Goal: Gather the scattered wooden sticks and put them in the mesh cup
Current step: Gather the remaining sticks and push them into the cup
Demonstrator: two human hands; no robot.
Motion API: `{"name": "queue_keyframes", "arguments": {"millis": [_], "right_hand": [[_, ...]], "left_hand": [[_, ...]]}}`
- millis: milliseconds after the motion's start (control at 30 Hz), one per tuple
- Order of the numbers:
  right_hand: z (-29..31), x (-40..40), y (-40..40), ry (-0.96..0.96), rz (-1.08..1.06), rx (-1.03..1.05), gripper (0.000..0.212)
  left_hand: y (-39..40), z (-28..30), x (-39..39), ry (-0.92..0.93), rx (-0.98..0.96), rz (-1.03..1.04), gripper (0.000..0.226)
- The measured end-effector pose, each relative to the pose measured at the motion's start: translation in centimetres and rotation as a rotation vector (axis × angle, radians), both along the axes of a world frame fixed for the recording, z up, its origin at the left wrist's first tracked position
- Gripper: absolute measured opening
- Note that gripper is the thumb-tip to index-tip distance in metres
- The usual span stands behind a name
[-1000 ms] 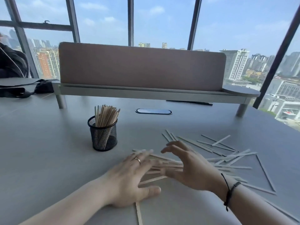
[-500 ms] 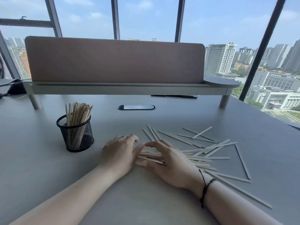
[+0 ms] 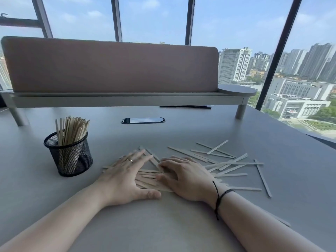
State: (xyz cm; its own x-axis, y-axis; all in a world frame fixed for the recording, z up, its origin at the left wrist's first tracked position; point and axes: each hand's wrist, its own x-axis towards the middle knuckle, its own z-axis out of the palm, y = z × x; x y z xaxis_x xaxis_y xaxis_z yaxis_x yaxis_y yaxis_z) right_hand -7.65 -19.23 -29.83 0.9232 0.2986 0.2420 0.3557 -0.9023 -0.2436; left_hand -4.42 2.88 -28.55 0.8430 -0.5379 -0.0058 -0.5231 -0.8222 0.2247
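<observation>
A black mesh cup (image 3: 68,155) stands on the grey desk at the left, with several wooden sticks upright in it. More wooden sticks (image 3: 225,163) lie scattered flat on the desk at centre right. A gathered bunch of sticks (image 3: 148,178) lies between my hands. My left hand (image 3: 125,176) lies flat on the left end of the bunch, fingers straight and spread. My right hand (image 3: 183,176) rests on the right part of it, fingers bent down onto the sticks.
A raised shelf with a brown divider panel (image 3: 109,66) runs across the back of the desk (image 3: 163,224). A dark oval cable port (image 3: 143,120) sits in the desk behind the sticks. The desk's right edge falls off toward tall windows.
The left hand has spread flat from a curled pose and slid over the sticks. The bunch between both hands is tighter. The camera view has shifted a little to the right.
</observation>
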Motion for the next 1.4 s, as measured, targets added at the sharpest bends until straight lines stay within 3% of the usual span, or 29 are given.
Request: {"name": "queue_keyframes", "arguments": {"millis": [233, 367, 467, 567, 667, 900, 1133, 1400], "right_hand": [[0.0, 0.9, 0.6, 0.029, 0.105, 0.099, 0.035], [1.1, 1.1, -0.9, -0.154, -0.094, 0.177, 0.042], [1.8, 2.5, -4.4, -0.277, -0.410, 0.145, 0.051], [0.9, 3.2, -8.6, -0.073, -0.668, 0.077, 0.070], [-0.3, 3.5, -10.3, 0.157, -0.746, 0.055, 0.085], [-0.3, 4.1, -5.8, 0.114, -0.590, 0.111, 0.075], [0.0, 3.8, 0.3, 0.021, -0.199, 0.187, 0.032], [0.9, 2.8, 3.0, 0.109, -0.018, 0.260, 0.025]], "left_hand": [[0.4, -1.2, 1.2, -0.008, -0.045, -0.063, 0.116], [0.6, -1.7, 1.2, -0.058, -0.098, -0.057, 0.109], [0.5, -1.7, 1.0, -0.063, -0.107, -0.064, 0.111], [0.5, -1.6, 0.9, -0.055, -0.104, -0.063, 0.111], [0.5, -1.5, 0.9, -0.047, -0.111, -0.067, 0.108], [0.6, -1.6, 0.9, -0.010, -0.146, -0.045, 0.101], [0.6, -1.0, 0.4, 0.036, -0.090, -0.043, 0.113], [0.4, -0.8, 0.2, -0.003, -0.011, -0.057, 0.125]]}}
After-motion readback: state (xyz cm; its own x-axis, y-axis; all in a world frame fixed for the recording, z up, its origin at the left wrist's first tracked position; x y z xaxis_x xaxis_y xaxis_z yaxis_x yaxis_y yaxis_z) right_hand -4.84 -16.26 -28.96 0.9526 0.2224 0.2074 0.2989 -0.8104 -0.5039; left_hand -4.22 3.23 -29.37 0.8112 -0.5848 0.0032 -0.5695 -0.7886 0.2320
